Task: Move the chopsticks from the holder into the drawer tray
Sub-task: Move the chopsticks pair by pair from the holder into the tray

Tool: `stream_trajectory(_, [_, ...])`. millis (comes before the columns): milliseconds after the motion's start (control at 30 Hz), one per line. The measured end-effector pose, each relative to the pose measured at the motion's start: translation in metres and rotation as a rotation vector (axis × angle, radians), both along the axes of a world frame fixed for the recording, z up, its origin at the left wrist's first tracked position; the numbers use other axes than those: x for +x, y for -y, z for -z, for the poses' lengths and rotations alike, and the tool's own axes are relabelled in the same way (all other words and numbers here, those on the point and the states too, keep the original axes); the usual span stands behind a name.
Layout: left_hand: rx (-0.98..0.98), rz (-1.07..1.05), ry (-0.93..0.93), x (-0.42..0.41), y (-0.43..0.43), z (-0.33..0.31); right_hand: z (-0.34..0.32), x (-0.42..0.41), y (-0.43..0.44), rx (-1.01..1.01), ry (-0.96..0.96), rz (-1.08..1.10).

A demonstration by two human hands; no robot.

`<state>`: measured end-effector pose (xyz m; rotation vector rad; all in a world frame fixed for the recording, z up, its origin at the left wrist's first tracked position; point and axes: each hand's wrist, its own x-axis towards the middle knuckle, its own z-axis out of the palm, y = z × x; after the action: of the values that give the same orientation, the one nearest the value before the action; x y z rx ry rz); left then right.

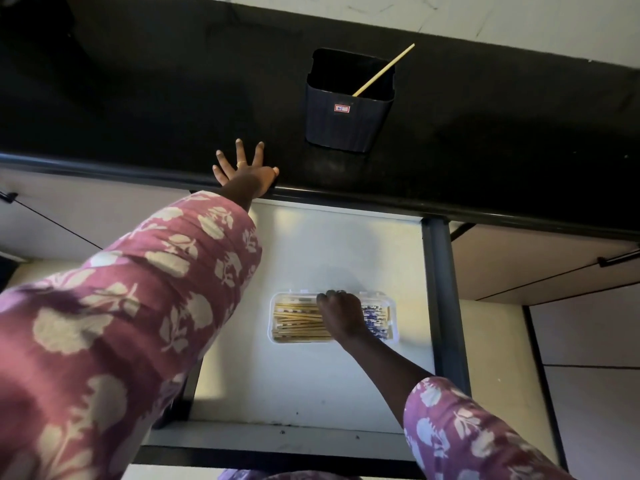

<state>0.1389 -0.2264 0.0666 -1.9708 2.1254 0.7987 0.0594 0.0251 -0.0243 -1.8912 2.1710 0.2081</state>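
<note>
A dark ribbed holder point(348, 112) stands on the black countertop, with a single wooden chopstick point(384, 69) leaning out of it to the upper right. In the open white drawer lies a clear plastic tray point(277, 318) filled with several wooden chopsticks point(296, 322), their blue patterned ends on the right. My right hand point(343, 315) rests on top of the chopsticks in the tray, fingers curled down; whether it grips any I cannot tell. My left hand point(244, 168) lies flat on the counter's front edge, fingers spread, left of the holder.
The black countertop point(138, 98) runs across the top, with its rounded front edge above the drawer. The drawer floor point(311, 382) is white, with a dark rail point(441, 289) on its right. Closed pale cabinet fronts with dark handles point(620, 259) flank the drawer.
</note>
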Motion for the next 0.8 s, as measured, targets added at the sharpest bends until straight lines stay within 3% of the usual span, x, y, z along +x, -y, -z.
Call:
stream_trajectory(67, [-0.003, 0.002, -0.002, 0.001, -0.001, 0.000, -0.010, -0.007, 0.001, -0.071, -0.003, 0.001])
stream_trajectory(333, [0.004, 0.008, -0.005, 0.002, -0.004, -0.006, -0.057, -0.055, 0.045, -0.663, -0.043, 0.026])
stream_trajectory(533, [0.008, 0.014, 0.004, 0.003, -0.003, -0.006, -0.133, -0.094, 0.118, -1.009, 0.057, 0.304])
stream_trajectory(700, [0.036, 0.002, 0.001, 0.001, -0.001, -0.007, -0.195, -0.110, 0.179, -0.924, 0.301, 0.594])
stream_trajectory(800, [0.041, -0.001, 0.005, 0.000, 0.001, -0.006, -0.208, -0.129, 0.225, -0.795, 0.583, 0.762])
